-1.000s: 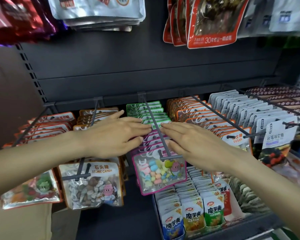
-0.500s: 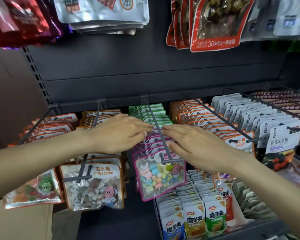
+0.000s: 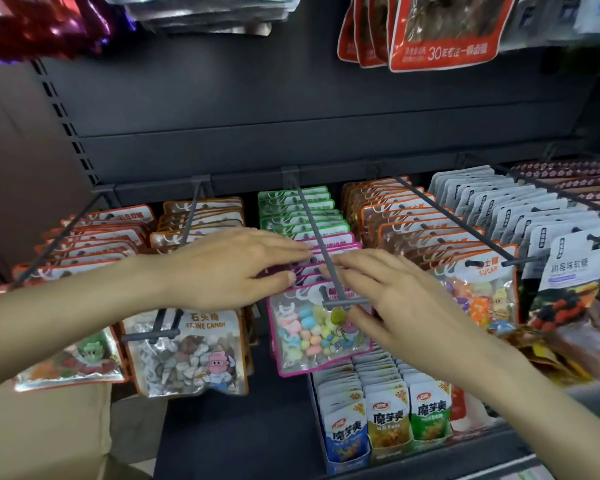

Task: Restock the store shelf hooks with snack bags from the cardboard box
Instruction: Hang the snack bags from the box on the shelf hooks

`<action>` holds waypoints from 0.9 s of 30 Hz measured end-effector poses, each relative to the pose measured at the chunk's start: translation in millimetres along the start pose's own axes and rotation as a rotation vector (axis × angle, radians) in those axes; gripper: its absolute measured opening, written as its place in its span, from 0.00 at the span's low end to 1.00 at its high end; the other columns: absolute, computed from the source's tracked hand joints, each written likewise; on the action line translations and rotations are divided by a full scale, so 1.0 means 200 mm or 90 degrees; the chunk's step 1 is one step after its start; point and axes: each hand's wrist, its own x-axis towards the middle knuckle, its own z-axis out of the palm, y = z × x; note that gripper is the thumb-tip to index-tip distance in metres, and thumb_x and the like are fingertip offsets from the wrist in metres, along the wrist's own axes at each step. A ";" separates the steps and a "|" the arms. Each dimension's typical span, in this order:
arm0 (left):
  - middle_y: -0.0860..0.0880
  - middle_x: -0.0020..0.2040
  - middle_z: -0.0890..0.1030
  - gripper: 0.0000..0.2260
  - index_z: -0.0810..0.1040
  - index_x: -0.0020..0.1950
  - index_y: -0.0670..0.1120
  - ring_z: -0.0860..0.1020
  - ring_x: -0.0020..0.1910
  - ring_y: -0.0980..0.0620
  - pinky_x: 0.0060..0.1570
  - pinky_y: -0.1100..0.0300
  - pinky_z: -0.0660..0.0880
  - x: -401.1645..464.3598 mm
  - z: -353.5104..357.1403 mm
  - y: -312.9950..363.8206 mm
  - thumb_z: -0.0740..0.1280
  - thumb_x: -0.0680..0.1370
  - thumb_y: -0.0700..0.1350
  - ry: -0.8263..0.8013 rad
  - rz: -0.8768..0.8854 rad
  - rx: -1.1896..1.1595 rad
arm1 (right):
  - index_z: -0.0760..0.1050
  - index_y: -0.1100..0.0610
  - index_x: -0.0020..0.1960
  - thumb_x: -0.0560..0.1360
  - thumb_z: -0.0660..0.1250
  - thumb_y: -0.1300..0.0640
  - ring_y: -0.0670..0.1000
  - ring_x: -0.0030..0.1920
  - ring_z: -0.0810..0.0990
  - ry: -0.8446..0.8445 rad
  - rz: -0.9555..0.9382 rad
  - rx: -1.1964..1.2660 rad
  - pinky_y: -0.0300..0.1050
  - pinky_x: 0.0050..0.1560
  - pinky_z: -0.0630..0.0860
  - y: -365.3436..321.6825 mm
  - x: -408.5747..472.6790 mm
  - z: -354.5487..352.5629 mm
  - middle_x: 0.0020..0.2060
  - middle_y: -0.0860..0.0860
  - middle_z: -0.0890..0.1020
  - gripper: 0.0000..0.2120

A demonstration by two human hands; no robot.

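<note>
On either side of the middle hook point(image 3: 317, 244), the left hand point(image 3: 222, 268) and right hand point(image 3: 388, 299) lie flat, fingers straight and holding nothing, fingertips pressing the pink-edged bags point(image 3: 321, 327), probably to square the row on its rod. Green-edged bags point(image 3: 297, 209) hang behind. A cardboard box point(image 3: 42, 434) sits at lower left.

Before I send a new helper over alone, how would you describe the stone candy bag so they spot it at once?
On the row of hooks along the dark shelf wall, take the second hook from the left, beside the left hand. Its front bag is the stone candy bag: orange-edged, clear, full of grey-brown pebbles, unlike the pink-edged pastel candy bag next door.
</note>
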 end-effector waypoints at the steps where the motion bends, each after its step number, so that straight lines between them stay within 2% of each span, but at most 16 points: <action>1: 0.60 0.75 0.62 0.29 0.60 0.76 0.58 0.59 0.72 0.64 0.67 0.71 0.51 0.00 0.00 0.00 0.47 0.76 0.62 0.000 -0.009 -0.007 | 0.79 0.58 0.57 0.72 0.57 0.52 0.52 0.56 0.78 0.008 0.000 0.004 0.46 0.53 0.77 0.00 0.00 0.01 0.56 0.51 0.81 0.20; 4: 0.59 0.74 0.65 0.28 0.61 0.76 0.57 0.63 0.71 0.62 0.64 0.71 0.54 0.02 -0.02 0.02 0.47 0.77 0.63 0.010 -0.025 -0.015 | 0.78 0.57 0.57 0.71 0.57 0.51 0.50 0.57 0.74 0.014 0.013 0.015 0.45 0.55 0.74 0.00 0.01 0.01 0.56 0.50 0.81 0.20; 6: 0.57 0.74 0.66 0.27 0.61 0.76 0.56 0.64 0.71 0.60 0.62 0.70 0.56 0.03 -0.02 0.02 0.47 0.79 0.62 0.010 -0.030 -0.004 | 0.78 0.56 0.58 0.70 0.56 0.50 0.51 0.58 0.76 0.000 0.020 -0.008 0.45 0.55 0.74 0.01 0.03 0.00 0.57 0.50 0.81 0.22; 9: 0.57 0.74 0.66 0.26 0.61 0.76 0.54 0.63 0.72 0.59 0.67 0.65 0.58 0.04 -0.02 0.03 0.46 0.80 0.60 0.006 -0.040 0.012 | 0.78 0.56 0.59 0.70 0.55 0.49 0.52 0.58 0.77 -0.014 0.021 -0.029 0.44 0.55 0.71 0.01 0.04 -0.01 0.57 0.50 0.80 0.23; 12: 0.60 0.72 0.68 0.28 0.64 0.75 0.55 0.64 0.71 0.60 0.70 0.60 0.61 0.04 -0.01 0.03 0.45 0.77 0.61 0.034 -0.036 -0.004 | 0.78 0.56 0.58 0.70 0.55 0.50 0.53 0.57 0.77 -0.003 0.015 -0.014 0.46 0.54 0.75 0.02 0.03 0.00 0.58 0.50 0.80 0.22; 15: 0.61 0.71 0.68 0.33 0.66 0.74 0.55 0.63 0.70 0.62 0.70 0.59 0.61 0.02 0.00 0.02 0.41 0.74 0.65 0.058 -0.012 -0.004 | 0.79 0.55 0.55 0.72 0.56 0.52 0.55 0.56 0.78 0.021 0.015 0.017 0.50 0.51 0.77 0.03 0.02 -0.01 0.57 0.51 0.81 0.19; 17: 0.59 0.72 0.68 0.35 0.65 0.74 0.55 0.62 0.71 0.62 0.71 0.63 0.57 0.00 0.01 0.01 0.41 0.73 0.66 0.061 -0.005 0.006 | 0.80 0.55 0.54 0.72 0.56 0.52 0.56 0.56 0.79 0.031 0.011 0.030 0.51 0.50 0.77 0.03 0.01 -0.02 0.56 0.52 0.81 0.18; 20: 0.60 0.72 0.68 0.32 0.68 0.72 0.57 0.61 0.71 0.63 0.68 0.66 0.54 -0.05 0.01 0.02 0.44 0.74 0.66 0.082 0.008 0.010 | 0.81 0.55 0.52 0.73 0.56 0.53 0.57 0.55 0.80 0.036 -0.002 0.032 0.50 0.49 0.77 0.02 0.00 -0.02 0.56 0.52 0.81 0.17; 24: 0.60 0.64 0.76 0.21 0.78 0.63 0.59 0.68 0.65 0.62 0.65 0.61 0.60 -0.11 0.00 0.04 0.53 0.76 0.62 0.153 0.035 0.004 | 0.81 0.54 0.50 0.73 0.56 0.53 0.56 0.55 0.80 0.039 -0.006 0.044 0.49 0.49 0.77 0.01 -0.01 -0.03 0.56 0.52 0.81 0.16; 27: 0.59 0.62 0.78 0.20 0.79 0.61 0.58 0.71 0.63 0.60 0.64 0.60 0.62 -0.11 0.00 0.04 0.54 0.77 0.61 0.157 0.036 0.001 | 0.81 0.54 0.46 0.73 0.56 0.54 0.56 0.54 0.80 0.046 -0.010 0.055 0.48 0.49 0.76 0.01 0.00 -0.04 0.56 0.52 0.82 0.15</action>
